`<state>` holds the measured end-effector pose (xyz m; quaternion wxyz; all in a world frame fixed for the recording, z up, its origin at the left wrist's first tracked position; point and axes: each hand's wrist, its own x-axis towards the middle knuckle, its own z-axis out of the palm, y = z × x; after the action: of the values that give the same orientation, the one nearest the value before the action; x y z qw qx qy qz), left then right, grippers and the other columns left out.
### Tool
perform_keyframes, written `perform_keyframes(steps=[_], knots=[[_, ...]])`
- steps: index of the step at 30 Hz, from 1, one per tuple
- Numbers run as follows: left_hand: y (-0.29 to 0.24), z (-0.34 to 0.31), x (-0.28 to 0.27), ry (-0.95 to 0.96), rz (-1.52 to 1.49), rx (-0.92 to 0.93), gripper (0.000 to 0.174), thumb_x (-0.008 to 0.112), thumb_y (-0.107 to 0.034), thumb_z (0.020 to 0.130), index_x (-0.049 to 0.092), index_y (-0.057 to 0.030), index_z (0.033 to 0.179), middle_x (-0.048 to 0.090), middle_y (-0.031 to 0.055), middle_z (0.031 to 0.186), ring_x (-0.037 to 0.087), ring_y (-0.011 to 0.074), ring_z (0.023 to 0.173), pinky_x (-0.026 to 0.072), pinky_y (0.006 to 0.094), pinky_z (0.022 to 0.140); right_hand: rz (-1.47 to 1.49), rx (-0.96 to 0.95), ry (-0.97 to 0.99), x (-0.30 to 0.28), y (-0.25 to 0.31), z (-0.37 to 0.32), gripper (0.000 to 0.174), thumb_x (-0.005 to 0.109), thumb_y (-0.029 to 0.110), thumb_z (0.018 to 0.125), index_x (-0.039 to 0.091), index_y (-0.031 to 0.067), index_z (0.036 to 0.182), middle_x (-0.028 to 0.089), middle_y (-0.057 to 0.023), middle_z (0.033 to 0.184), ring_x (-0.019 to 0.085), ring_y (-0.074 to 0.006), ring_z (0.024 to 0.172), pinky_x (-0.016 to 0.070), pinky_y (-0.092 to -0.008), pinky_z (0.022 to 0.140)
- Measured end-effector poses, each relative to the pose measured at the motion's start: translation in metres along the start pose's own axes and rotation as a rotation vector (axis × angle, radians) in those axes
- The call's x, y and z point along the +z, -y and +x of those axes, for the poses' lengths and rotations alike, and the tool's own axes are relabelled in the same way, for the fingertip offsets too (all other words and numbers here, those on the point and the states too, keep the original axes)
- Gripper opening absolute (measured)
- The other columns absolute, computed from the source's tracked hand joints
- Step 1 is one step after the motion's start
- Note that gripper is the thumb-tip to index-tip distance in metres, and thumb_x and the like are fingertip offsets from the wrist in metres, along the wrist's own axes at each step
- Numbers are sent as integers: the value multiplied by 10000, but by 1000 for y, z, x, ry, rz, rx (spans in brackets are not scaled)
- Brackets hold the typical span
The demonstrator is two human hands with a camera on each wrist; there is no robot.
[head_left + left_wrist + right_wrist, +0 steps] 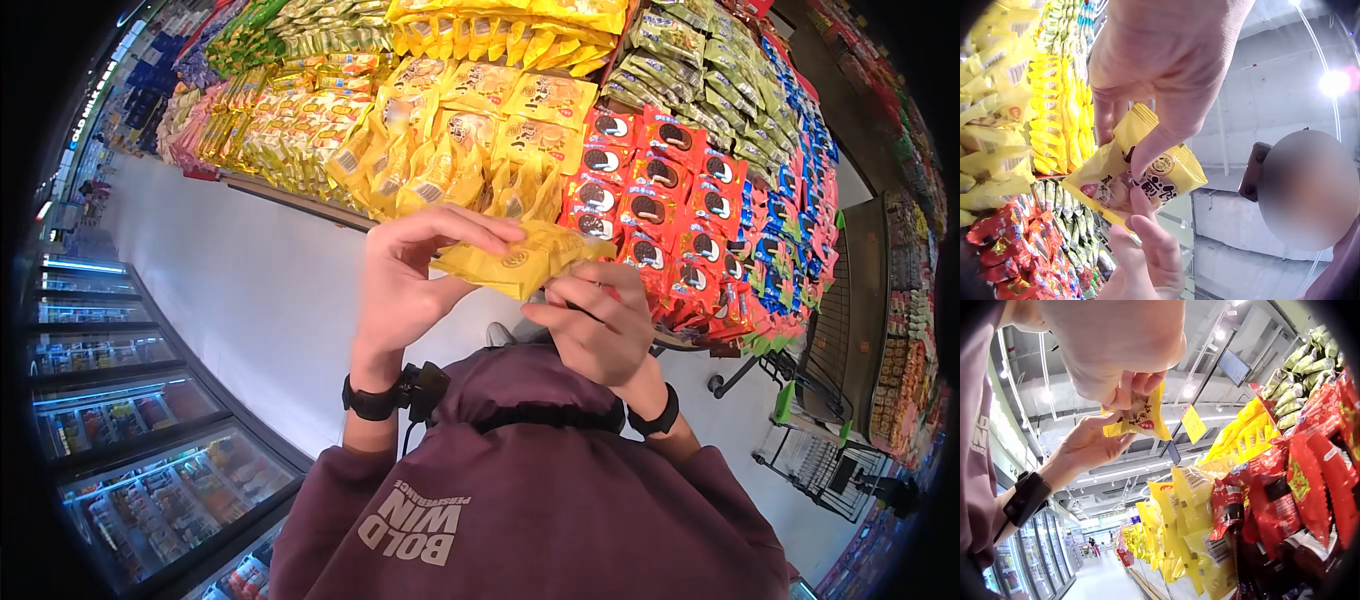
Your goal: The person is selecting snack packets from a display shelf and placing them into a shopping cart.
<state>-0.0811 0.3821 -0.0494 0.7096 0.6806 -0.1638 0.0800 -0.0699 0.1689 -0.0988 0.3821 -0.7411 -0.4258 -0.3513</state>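
A small yellow snack packet [515, 262] with dark printed characters is held up in front of the chest, over the edge of the display. My left hand [400, 285] pinches it from one side, thumb on the printed front [1107, 178] and fingers behind. From the opposite side my right hand [605, 325] grips its edge with curled fingers. The left wrist view has the right fingers [1159, 250] right at the packet's lower edge. In the right wrist view, the right hand [1122, 350] partly hides the packet [1159, 415].
Larger yellow packets [470, 130] lie heaped on the display just beyond my hands. Red cookie packets [660, 200] sit to their right, with green packets [690, 70] behind. Glass-doored coolers [180, 480] line the left, and a shopping cart [820, 465] stands at right. A person holds a phone [1255, 172].
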Motion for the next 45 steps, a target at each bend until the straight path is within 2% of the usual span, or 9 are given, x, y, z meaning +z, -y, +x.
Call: perform_keyframes(steps=[6, 15, 19, 26, 31, 33, 39, 42, 45], knots=[[-5, 26, 28, 105, 19, -99, 227, 742, 157, 697, 692, 9, 863, 722, 162, 1002, 687, 296, 1037, 544, 406, 936, -24, 82, 3, -42, -12, 5, 283, 809, 0, 666, 730, 116, 912, 716, -1, 999, 619, -198, 847, 492, -287, 704], [-7, 69, 66, 350, 32, -177, 170, 705, 128, 762, 693, 18, 891, 727, 147, 982, 711, 250, 984, 568, 330, 851, -33, 478, -183, -91, -31, -10, 538, 906, 72, 617, 615, 99, 1069, 665, -82, 1083, 593, -236, 905, 478, -340, 785], [-8, 78, 60, 427, 49, -176, 124, 738, 43, 793, 696, 8, 904, 734, 131, 970, 722, 225, 936, 559, 307, 804, 215, 453, 25, -86, -39, -3, 548, 841, 5, 589, 634, 41, 1096, 701, -116, 1041, 633, -270, 892, 507, -354, 763], [-12, 98, -10, 429, 261, -105, 241, 815, -35, 763, 697, 3, 969, 738, 108, 989, 717, 200, 906, 550, 302, 803, 187, 484, 203, -46, -50, 66, 434, 779, -63, 617, 669, -21, 1035, 724, -142, 963, 696, -276, 842, 552, -333, 715], [-12, 131, -106, 325, 471, -163, 187, 776, -18, 821, 701, 0, 992, 737, 79, 984, 690, 137, 878, 541, 284, 798, -101, 462, 352, -13, -76, 139, 366, 771, -44, 716, 660, -12, 1063, 699, -105, 943, 681, -266, 833, 545, -318, 705], [-13, 144, -138, 337, 542, -277, 122, 725, -37, 878, 692, 8, 986, 734, 72, 970, 681, 127, 882, 531, 275, 797, -73, 685, 467, 8, -84, 164, 313, 760, -5, 789, 627, -14, 1073, 677, -100, 1031, 638, -200, 906, 503, -307, 810], [13, 178, -191, 472, 654, -343, 135, 670, -122, 945, 673, 8, 983, 719, 48, 942, 665, 93, 865, 505, 246, 795, -23, 449, 746, 95, -140, 188, 318, 723, 152, 865, 617, -23, 1109, 671, -131, 1007, 652, -274, 909, 500, -361, 821], [23, 191, -196, 568, 674, -402, 146, 658, -123, 954, 664, 19, 984, 715, 43, 931, 663, 91, 854, 506, 241, 782, 133, 483, 1091, 122, -161, 204, 331, 607, 154, 891, 609, -98, 1106, 651, -261, 901, 644, -393, 847, 509, -445, 795], [41, 199, -201, 626, 628, -433, 162, 661, -122, 952, 663, 31, 1004, 710, 42, 918, 668, 93, 849, 516, 241, 785, -38, 382, 968, 141, -162, 174, 330, 701, 186, 874, 627, -1, 1136, 670, -169, 1003, 645, -335, 929, 495, -418, 813]])
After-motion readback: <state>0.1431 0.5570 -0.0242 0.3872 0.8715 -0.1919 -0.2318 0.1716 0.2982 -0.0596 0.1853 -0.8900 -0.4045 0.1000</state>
